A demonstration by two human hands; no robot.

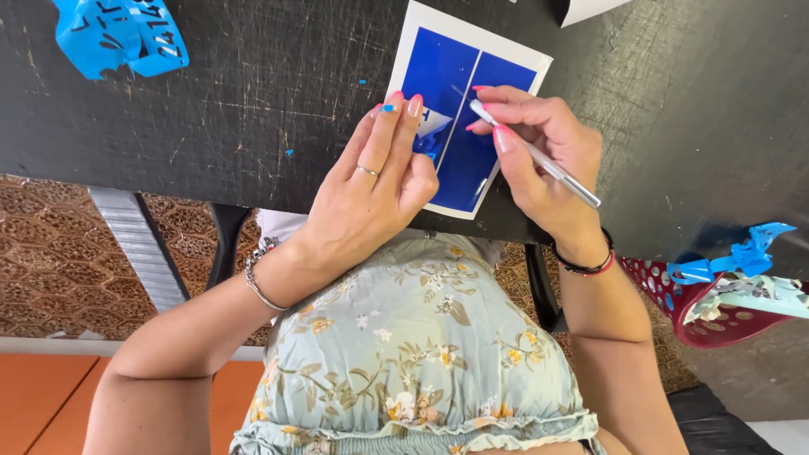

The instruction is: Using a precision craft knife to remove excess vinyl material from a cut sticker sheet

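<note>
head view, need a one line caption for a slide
Left hand peels blue film off a sheet while the right hand holds a thin knife.

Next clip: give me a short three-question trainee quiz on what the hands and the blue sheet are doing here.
1. True or false: the right hand holds a slim silver craft knife in a pen grip.
2. What is the left hand doing?
A. Resting flat on the bare table
B. Pinching a lifted piece of film on the blue vinyl sheet
C. Holding a pair of scissors
3. Where on the black table does the crumpled heap of light-blue offcuts lie: far left or far right of the picture?

Key: 1 true. 2 B. 3 far left, near the top edge.
</note>
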